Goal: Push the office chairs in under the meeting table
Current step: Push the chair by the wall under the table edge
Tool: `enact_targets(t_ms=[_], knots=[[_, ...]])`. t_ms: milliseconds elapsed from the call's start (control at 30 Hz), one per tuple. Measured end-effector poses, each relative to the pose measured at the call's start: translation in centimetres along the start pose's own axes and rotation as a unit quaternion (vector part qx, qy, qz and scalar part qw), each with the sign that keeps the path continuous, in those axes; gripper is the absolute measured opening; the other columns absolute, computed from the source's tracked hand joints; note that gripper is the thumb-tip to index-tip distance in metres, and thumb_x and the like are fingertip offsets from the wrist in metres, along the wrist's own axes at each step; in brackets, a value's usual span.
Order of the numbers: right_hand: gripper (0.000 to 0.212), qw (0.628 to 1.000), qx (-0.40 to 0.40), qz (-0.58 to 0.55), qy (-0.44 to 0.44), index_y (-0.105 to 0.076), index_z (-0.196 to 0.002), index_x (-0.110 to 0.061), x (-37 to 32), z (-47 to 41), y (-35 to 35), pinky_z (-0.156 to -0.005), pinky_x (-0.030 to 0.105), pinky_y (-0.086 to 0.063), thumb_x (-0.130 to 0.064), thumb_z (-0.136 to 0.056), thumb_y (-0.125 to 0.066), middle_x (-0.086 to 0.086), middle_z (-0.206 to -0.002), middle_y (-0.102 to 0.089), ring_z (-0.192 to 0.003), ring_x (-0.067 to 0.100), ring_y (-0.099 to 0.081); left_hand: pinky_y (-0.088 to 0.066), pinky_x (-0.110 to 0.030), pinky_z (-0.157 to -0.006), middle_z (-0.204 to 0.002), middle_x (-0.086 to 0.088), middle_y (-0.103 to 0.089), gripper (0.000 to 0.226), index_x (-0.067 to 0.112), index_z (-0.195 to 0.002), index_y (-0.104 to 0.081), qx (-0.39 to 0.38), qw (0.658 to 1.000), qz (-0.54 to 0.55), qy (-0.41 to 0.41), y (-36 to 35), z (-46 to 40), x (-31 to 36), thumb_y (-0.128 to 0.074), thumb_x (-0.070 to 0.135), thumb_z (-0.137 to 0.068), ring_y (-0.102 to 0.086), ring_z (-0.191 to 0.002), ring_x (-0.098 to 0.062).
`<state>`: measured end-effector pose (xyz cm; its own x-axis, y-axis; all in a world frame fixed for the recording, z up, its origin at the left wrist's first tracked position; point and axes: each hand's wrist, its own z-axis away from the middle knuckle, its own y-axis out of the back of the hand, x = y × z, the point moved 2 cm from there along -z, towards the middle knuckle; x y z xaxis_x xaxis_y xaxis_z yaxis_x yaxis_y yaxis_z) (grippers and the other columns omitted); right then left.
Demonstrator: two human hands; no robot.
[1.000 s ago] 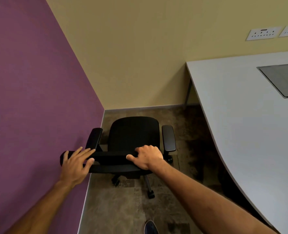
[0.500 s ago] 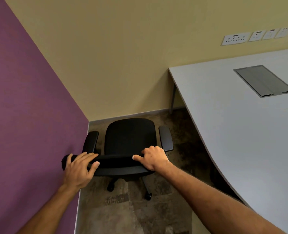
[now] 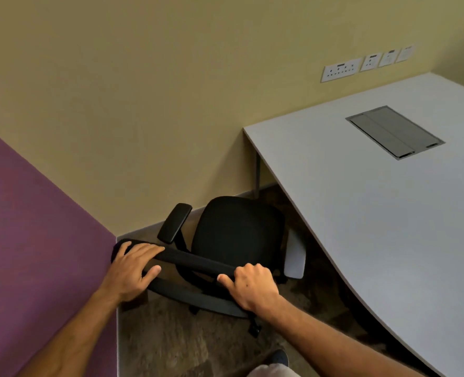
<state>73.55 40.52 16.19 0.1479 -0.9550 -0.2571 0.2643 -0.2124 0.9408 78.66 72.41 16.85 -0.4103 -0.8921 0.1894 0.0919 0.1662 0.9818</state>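
Note:
A black office chair [image 3: 239, 232] with armrests stands in the room's corner, its seat turned toward the table. My left hand [image 3: 133, 270] grips the left end of its backrest top, close to the purple wall. My right hand [image 3: 252, 287] is closed over the right end of the same backrest. The grey meeting table [image 3: 375, 213] fills the right side, and its curved edge runs just right of the chair. The chair's right armrest [image 3: 294, 254] sits close beside that edge. The chair's base and most castors are hidden under the seat.
A purple wall [image 3: 35, 240] is at the left and a beige wall [image 3: 171, 104] lies ahead with sockets [image 3: 341, 69]. A metal table leg [image 3: 258, 175] stands near the beige wall. A grey cable hatch [image 3: 394, 131] is set in the tabletop. My shoe [image 3: 279, 357] shows below.
The chair has swivelled clockwise and shifted toward the table, its seat now angled at the table edge. Both hands stayed on the backrest, and my view turned to the right.

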Motion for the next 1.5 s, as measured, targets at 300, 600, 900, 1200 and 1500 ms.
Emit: enact_targets(t_ms=[300,600,900,1200,1500], knots=[[0.075,0.989,0.032,-0.095,-0.111,-0.067,-0.092,-0.016,0.2,-6.7,0.4,-0.07,0.042,-0.039,-0.075,-0.093,-0.02,0.012,-0.099,-0.071,-0.097,0.034,-0.065,-0.015,-0.047,-0.12,-0.136,0.008,-0.062,0.06,0.027,-0.132,-0.065,-0.068,0.989,0.011,-0.129,1.6,-16.4,-5.0,-0.035,0.064,-0.095,-0.05,-0.133,-0.014],[0.052,0.956,0.095,-0.164,-0.223,-0.05,-0.082,-0.03,-1.3,-13.5,2.3,-0.065,0.039,-0.036,-0.073,-0.092,-0.022,0.004,-0.094,-0.067,-0.088,0.028,-0.064,-0.019,-0.036,-0.112,-0.121,0.018,-0.066,0.05,0.034,-0.115,-0.072,-0.078,0.97,0.031,-0.23,2.7,-32.2,-6.7,-0.042,0.065,-0.089,-0.054,-0.119,-0.006],[0.052,0.915,0.201,-0.128,-0.326,-0.057,-0.086,-0.029,0.1,-19.1,4.5,-0.056,0.034,-0.035,-0.071,-0.095,-0.027,-0.005,-0.08,-0.064,-0.076,0.02,-0.065,-0.024,-0.039,-0.111,-0.12,0.015,-0.069,0.046,0.034,-0.112,-0.075,-0.061,0.941,0.04,-0.331,2.3,-43.5,-6.4,-0.043,0.06,-0.092,-0.057,-0.118,-0.009],[0.059,0.869,0.217,-0.163,-0.413,-0.066,-0.087,-0.028,8.5,-22.7,8.2,-0.075,0.041,-0.053,-0.082,-0.079,-0.043,0.0,-0.087,-0.072,-0.084,0.027,-0.066,-0.033,-0.042,-0.101,-0.115,0.015,-0.071,0.038,0.036,-0.108,-0.073,-0.045,0.922,0.027,-0.384,0.6,-54.2,-1.4,-0.046,0.059,-0.093,-0.06,-0.112,-0.01],[0.068,0.826,0.238,-0.216,-0.464,-0.071,-0.084,-0.024,15.9,-25.2,10.2,-0.069,0.035,-0.056,-0.088,-0.071,-0.05,-0.003,-0.079,-0.071,-0.071,0.016,-0.063,-0.044,-0.046,-0.092,-0.1,0.017,-0.074,0.033,0.031,-0.102,-0.076,-0.074,0.902,0.066,-0.419,0.0,-61.9,4.9,-0.05,0.049,-0.092,-0.066,-0.095,-0.014]])
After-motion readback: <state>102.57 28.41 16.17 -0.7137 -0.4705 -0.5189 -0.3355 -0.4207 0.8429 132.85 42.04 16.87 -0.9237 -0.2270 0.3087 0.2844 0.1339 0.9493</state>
